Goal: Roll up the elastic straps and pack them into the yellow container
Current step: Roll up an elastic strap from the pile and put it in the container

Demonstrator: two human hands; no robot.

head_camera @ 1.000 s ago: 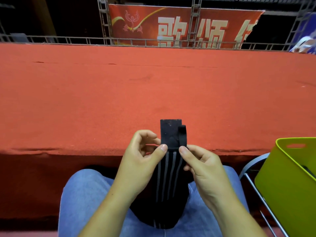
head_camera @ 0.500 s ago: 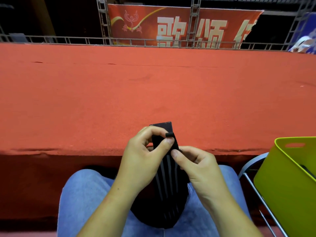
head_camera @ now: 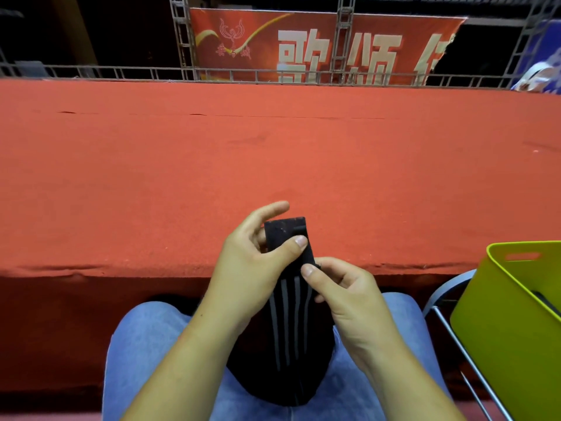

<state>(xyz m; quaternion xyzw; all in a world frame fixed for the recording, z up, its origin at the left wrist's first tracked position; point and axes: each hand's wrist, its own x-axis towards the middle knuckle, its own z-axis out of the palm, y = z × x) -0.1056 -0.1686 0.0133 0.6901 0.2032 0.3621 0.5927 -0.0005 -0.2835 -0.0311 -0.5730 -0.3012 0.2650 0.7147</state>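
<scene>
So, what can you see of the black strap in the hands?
The elastic strap is black fabric with grey stripes along its length and a plain black tab at its upper end. It stands nearly upright, not yet rolled; its lower part sags onto the jeans. The left hand pinches the tab, thumb in front; the right hand pinches its right edge below.

Background: red fabric banner (head_camera: 379,28) on the grey metal truss (head_camera: 182,41), bearing large cream characters "歌颂"; a third character is cut off at the torn right edge. Small red calligraphy (head_camera: 233,51) beneath the banner's bird-like emblem (head_camera: 232,31) is illegible.
</scene>
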